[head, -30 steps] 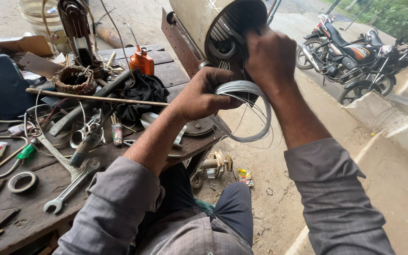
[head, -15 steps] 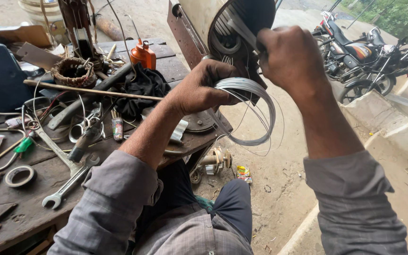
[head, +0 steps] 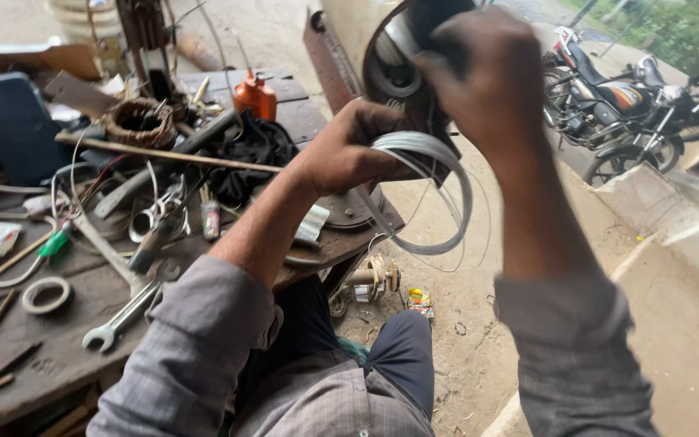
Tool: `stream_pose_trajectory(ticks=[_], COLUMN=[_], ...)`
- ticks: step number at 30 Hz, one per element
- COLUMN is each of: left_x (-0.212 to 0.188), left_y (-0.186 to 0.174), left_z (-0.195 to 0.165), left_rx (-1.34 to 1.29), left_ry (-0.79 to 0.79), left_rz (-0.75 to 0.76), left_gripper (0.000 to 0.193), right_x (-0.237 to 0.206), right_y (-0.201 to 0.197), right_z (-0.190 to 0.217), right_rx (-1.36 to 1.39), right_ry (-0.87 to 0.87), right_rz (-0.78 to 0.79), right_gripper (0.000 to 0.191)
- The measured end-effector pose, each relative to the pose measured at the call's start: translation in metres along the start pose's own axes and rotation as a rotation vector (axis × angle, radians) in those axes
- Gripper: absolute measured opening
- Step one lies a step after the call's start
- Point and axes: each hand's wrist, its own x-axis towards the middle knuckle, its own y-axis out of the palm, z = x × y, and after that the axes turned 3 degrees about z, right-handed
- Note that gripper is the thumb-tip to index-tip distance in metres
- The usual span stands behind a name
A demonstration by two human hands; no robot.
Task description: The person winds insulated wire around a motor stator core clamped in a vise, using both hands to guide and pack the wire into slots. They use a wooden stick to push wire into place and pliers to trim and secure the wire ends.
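Note:
My left hand (head: 348, 152) grips a loop of silver wire coil (head: 438, 194) that hangs down in front of me. Higher up, my right hand (head: 491, 77) is closed around a dark part at the open end of a round metal motor housing (head: 386, 57); exactly what it holds is hidden by its fingers. The housing is cream on the outside, with a grey core inside. Both arms wear grey checked sleeves.
A cluttered wooden workbench (head: 58, 356) at left carries a spanner (head: 119, 320), tape roll (head: 46, 295), pliers (head: 159, 226), long wooden stick (head: 163, 154), orange oil can (head: 254, 95), black cloth (head: 256, 146) and a copper winding (head: 137, 121). Parked motorcycles (head: 608, 105) stand at right.
Both hands have risen and moved closer to the camera. The wire loop has swung slightly right under my left hand. The view has tilted down a little.

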Motion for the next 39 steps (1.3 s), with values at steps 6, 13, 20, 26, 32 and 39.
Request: stream_pose_trajectory(ticks=[6, 13, 20, 26, 32, 39], left_x=[0.002, 0.007, -0.003, -0.005, -0.006, -0.005], left_y=[-0.006, 0.002, -0.001, -0.003, -0.003, -0.003], left_z=[-0.002, -0.005, -0.003, -0.001, -0.002, -0.002], left_rx=[0.142, 0.213, 0.217, 0.113, 0.168, 0.14], left_ry=[0.009, 0.01, -0.115, -0.117, -0.11, -0.147], left_rz=[-0.003, -0.009, -0.051, -0.072, -0.084, -0.106], left_gripper=[0.02, 0.021, 0.014, 0.019, 0.015, 0.015], right_x=[-0.111, -0.122, -0.117, -0.108, -0.114, -0.143], right_y=[-0.049, 0.155, 0.235, 0.24, 0.241, 0.237], right_z=[0.178, 0.191, 0.185, 0.182, 0.182, 0.19], right_rx=[0.415, 0.387, 0.35, 0.237, 0.21, 0.299], right_ry=[-0.005, 0.383, 0.685, 0.649, 0.474, 0.434], right_rz=[-0.02, 0.624, 0.969, 0.985, 0.878, 0.56], right_gripper=[0.018, 0.059, 0.083, 0.065, 0.045, 0.013])
